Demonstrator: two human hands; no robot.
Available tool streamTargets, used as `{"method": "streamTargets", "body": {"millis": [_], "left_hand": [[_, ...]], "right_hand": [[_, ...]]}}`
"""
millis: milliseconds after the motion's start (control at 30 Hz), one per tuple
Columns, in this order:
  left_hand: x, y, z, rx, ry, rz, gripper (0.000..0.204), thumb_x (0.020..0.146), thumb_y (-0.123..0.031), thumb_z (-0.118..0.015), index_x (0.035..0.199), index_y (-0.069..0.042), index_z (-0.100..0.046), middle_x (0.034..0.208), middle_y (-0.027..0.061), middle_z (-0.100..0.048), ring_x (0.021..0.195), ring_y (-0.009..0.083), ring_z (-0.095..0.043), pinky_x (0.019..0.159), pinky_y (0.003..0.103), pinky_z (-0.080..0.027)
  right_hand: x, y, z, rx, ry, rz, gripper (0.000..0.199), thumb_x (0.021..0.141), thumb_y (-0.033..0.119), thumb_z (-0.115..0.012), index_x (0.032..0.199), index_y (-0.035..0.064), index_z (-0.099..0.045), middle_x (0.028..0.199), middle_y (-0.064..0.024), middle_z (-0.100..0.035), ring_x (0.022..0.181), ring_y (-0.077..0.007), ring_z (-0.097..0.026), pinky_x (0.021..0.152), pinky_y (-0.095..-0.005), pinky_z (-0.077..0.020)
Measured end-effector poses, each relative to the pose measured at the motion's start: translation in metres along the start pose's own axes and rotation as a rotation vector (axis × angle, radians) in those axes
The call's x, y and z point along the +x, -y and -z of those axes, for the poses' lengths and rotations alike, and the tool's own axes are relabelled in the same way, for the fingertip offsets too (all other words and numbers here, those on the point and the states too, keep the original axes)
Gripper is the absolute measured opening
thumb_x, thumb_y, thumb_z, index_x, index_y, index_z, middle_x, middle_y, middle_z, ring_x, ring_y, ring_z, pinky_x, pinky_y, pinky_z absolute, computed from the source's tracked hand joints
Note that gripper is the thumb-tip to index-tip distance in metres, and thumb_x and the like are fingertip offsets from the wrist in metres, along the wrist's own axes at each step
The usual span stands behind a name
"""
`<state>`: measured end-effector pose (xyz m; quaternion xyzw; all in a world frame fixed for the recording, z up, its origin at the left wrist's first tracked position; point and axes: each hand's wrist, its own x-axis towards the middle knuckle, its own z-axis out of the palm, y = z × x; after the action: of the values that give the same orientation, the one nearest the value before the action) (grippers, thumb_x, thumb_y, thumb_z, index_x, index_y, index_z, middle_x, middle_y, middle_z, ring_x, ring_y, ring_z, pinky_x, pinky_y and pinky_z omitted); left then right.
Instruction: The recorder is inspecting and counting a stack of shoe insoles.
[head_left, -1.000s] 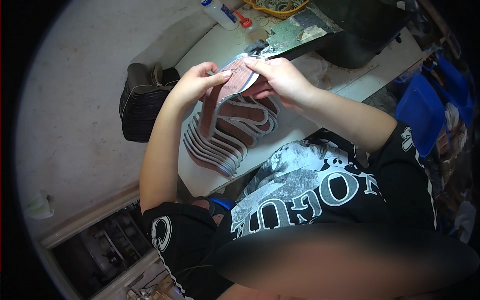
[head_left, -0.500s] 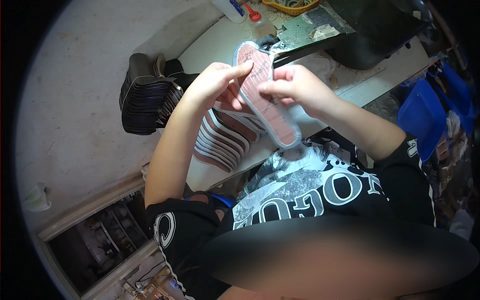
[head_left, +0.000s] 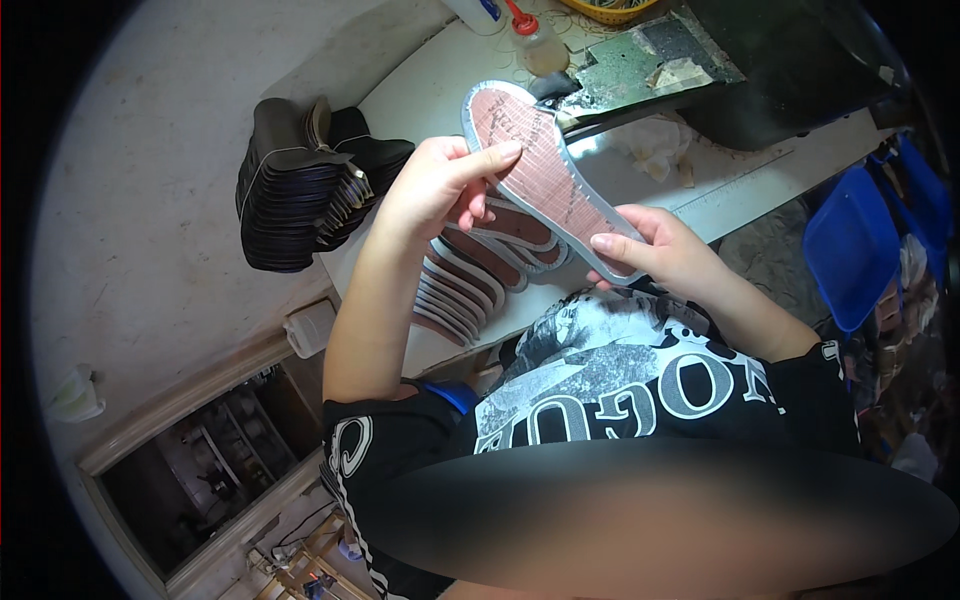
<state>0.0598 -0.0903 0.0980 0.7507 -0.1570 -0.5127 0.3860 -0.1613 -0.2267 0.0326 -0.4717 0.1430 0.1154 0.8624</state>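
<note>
A reddish-brown insole with a pale grey wrapped edge is stretched between my two hands over the table. My left hand grips its side near the broad far end, thumb flat on the ribbed face and fingers curled underneath. The narrow near end is pinched by my right hand, thumb on top and fingers below. Beneath and left of it, a fanned row of similar insoles lies on the white table; my left wrist and the held insole hide part of that row.
Tied stacks of black soles sit at the table's left edge. Beyond my hands are a green worn board, a glue bottle with a red nozzle and a yellow basket. Blue plastic pieces hang at the right.
My right hand has slid from the insole's middle to its near end. That end has swung right, so the insole lies more slanted. My left hand keeps its hold.
</note>
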Motion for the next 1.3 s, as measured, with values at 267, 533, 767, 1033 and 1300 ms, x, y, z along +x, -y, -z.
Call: {"method": "streamTargets", "body": {"millis": [267, 533, 767, 1033, 1300], "left_hand": [[-0.025, 0.04, -0.007, -0.492, 0.057, -0.236, 0.023, 0.09, -0.022, -0.058, 0.087, 0.002, -0.06, 0.063, 0.0064, -0.062, 0.041, 0.0079, -0.054, 0.033, 0.018, -0.042], [-0.026, 0.027, -0.043, -0.391, -0.303, -0.324, 0.024, 0.091, -0.024, -0.057, 0.094, 0.0, -0.054, 0.063, 0.0026, -0.058, 0.039, 0.0042, -0.046, 0.032, 0.019, -0.039], [-0.003, 0.006, -0.017, -0.044, -0.252, -0.209, 0.031, 0.079, -0.028, -0.073, 0.067, -0.005, -0.055, 0.05, 0.0002, -0.052, 0.034, 0.004, -0.04, 0.032, 0.018, -0.031], [0.028, -0.002, 0.002, 0.025, -0.392, -0.273, 0.038, 0.079, -0.038, -0.071, 0.066, -0.007, -0.054, 0.044, -0.0036, -0.042, 0.036, 0.0046, -0.038, 0.039, 0.018, -0.034], [-0.032, 0.08, 0.003, -0.37, -0.382, -0.391, 0.03, 0.089, -0.033, -0.062, 0.082, -0.003, -0.058, 0.057, -0.0006, -0.053, 0.042, 0.0063, -0.045, 0.039, 0.019, -0.035]], "right_hand": [[-0.003, 0.011, -0.019, -0.036, 0.17, -0.096, 0.023, 0.094, 0.024, -0.055, 0.101, 0.0017, -0.056, 0.078, 0.0001, -0.059, 0.068, -0.0053, -0.056, 0.063, -0.0226, -0.0508], [-0.014, 0.009, -0.015, -0.108, 0.158, -0.025, 0.022, 0.095, 0.021, -0.053, 0.1, 0.0004, -0.056, 0.075, -0.0004, -0.056, 0.066, -0.0054, -0.054, 0.06, -0.0213, -0.049], [-0.02, 0.017, -0.01, -0.007, -0.075, -0.057, 0.029, 0.094, 0.028, -0.052, 0.103, 0.0, -0.055, 0.075, -0.0021, -0.059, 0.061, -0.0074, -0.058, 0.047, -0.0185, -0.0456], [0.023, 0.04, 0.003, -0.054, -0.087, 0.11, 0.03, 0.091, 0.031, -0.055, 0.091, 0.0016, -0.058, 0.068, -0.0034, -0.061, 0.051, -0.0062, -0.056, 0.039, -0.0179, -0.0401], [0.018, 0.006, -0.049, -0.293, 0.055, 0.201, 0.032, 0.093, 0.033, -0.054, 0.104, 0.0029, -0.057, 0.071, 0.0029, -0.054, 0.054, -0.0042, -0.048, 0.046, -0.0213, -0.0411]]}}
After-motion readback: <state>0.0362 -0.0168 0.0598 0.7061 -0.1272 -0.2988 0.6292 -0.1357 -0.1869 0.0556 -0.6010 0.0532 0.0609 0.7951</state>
